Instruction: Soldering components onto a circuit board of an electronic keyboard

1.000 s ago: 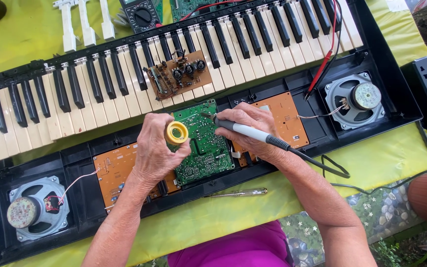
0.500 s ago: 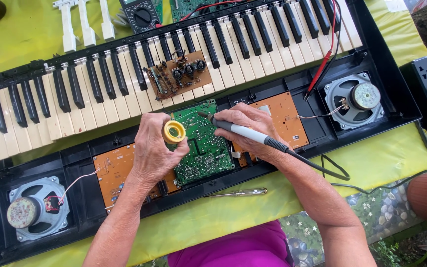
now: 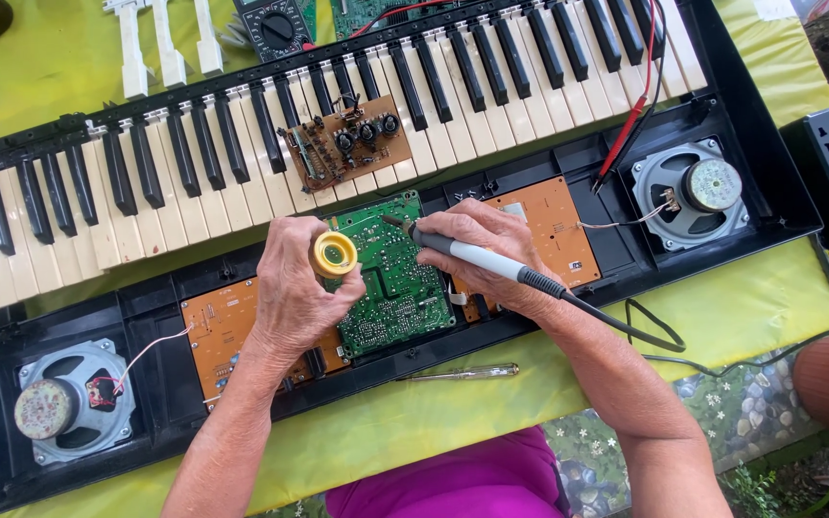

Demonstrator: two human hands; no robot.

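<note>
Your right hand (image 3: 477, 245) grips the soldering iron (image 3: 477, 257) by its handle, tip over the green circuit board (image 3: 395, 278) in the keyboard shell; your left hand (image 3: 299, 288) pinches the light yellow spool (image 3: 334, 254). The board looks fragile: hold its edges.

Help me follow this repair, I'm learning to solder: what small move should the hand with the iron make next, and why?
Probably lower the tip onto a joint near the top edge of the green circuit board. The right hand holds the soldering iron pen-style with its tip just over that edge, while the left hand holds the yellow solder spool right beside it. Whether the tip already touches is unclear.
</note>
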